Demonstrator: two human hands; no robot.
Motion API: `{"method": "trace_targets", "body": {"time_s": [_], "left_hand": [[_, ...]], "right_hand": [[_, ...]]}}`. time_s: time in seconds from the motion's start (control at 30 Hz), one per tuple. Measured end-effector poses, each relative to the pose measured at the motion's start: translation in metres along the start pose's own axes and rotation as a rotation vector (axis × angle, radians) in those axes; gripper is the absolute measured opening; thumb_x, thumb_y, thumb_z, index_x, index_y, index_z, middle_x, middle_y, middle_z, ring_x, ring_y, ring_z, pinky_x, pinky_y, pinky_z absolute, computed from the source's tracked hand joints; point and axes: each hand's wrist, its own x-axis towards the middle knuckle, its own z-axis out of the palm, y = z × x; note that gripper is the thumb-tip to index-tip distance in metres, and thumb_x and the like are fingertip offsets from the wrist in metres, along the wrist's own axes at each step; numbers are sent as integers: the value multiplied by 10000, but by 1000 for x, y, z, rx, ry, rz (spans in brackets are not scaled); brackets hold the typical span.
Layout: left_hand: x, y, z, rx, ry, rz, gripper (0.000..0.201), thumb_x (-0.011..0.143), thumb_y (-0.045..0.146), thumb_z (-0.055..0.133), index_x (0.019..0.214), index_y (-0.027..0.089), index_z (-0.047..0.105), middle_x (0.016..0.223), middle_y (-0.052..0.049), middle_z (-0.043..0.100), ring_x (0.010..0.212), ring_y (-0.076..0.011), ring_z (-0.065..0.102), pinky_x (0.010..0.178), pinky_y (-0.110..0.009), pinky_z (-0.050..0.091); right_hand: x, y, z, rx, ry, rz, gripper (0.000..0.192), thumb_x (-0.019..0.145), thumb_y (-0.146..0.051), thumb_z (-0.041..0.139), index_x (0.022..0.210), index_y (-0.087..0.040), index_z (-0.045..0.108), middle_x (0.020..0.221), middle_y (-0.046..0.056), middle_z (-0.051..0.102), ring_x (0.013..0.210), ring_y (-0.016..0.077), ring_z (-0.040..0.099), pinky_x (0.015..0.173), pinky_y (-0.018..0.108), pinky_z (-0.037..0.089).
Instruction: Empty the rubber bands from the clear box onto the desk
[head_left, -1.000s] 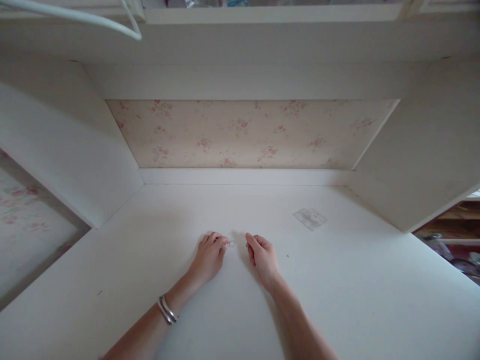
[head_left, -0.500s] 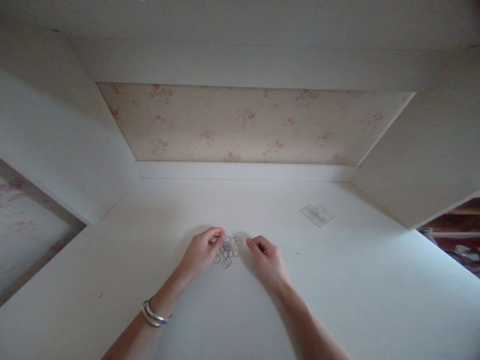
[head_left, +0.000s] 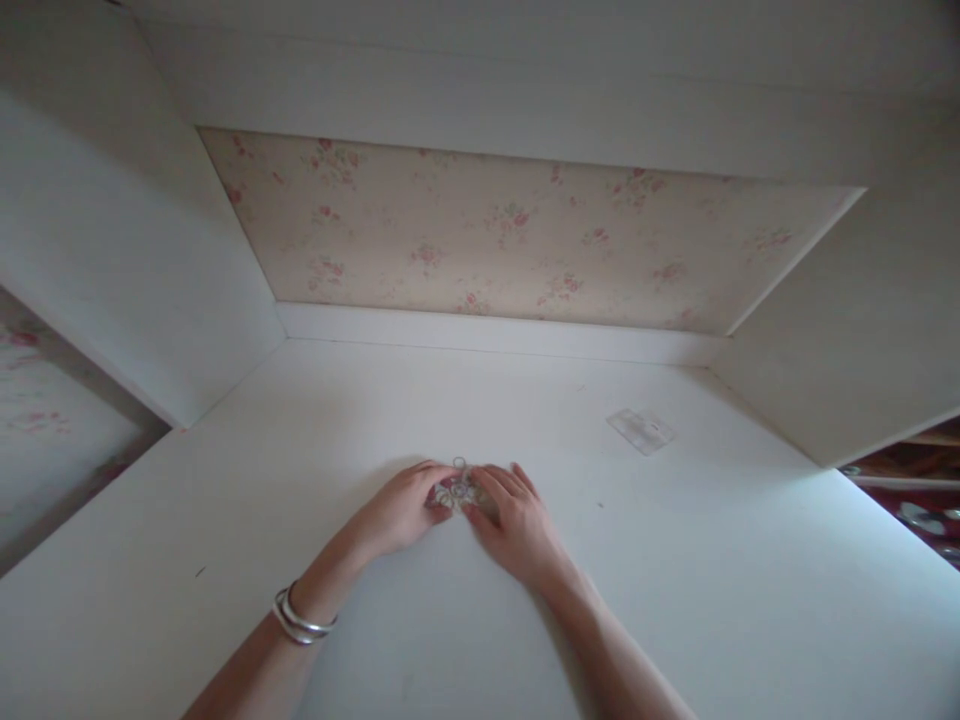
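Note:
A small heap of thin metal rings lies on the white tabletop between my hands. My left hand curves around the heap from the left, its thumb and fingers apart. From the right, my right hand cups the other side, fingers spread along the far edge and thumb along the near edge. Both hands touch the outer rings, and their fingertips nearly meet. Part of the heap is hidden under the fingers. One ring pokes out past the far fingertips. Two silver bangles circle my left wrist.
A clear flat plastic bag lies at the back right of the tabletop. White side panels and a floral-papered back wall enclose the surface. A small dark speck is at the left.
Both hands have moved in toward each other and opened from closed fingers into a cupped shape. The scattered rings are now drawn into a tighter heap. The view has tilted slightly.

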Motion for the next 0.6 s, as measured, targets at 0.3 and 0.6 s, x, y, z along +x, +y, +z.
{"method": "trace_targets", "body": {"time_s": [0.3, 0.6], "left_hand": [[6, 6, 22, -27, 168, -1, 209, 821, 199, 577, 1020, 228, 633, 1002, -35, 647, 889, -169, 609, 792, -268, 492], [9, -4, 16, 86, 290, 95, 333, 785, 300, 653, 1103, 219, 594, 1083, -62, 610, 1028, -212, 551, 926, -394, 462]], "right_hand": [[7, 13, -5, 119, 211, 130, 242, 861, -167, 459, 1000, -214, 652, 1006, 56, 676, 972, 191, 574, 868, 309, 444], [0, 9, -15, -125, 89, 271, 234, 860, -380, 540, 1026, -265, 657, 1021, 36, 648, 957, 210, 533, 845, 346, 362]]}}
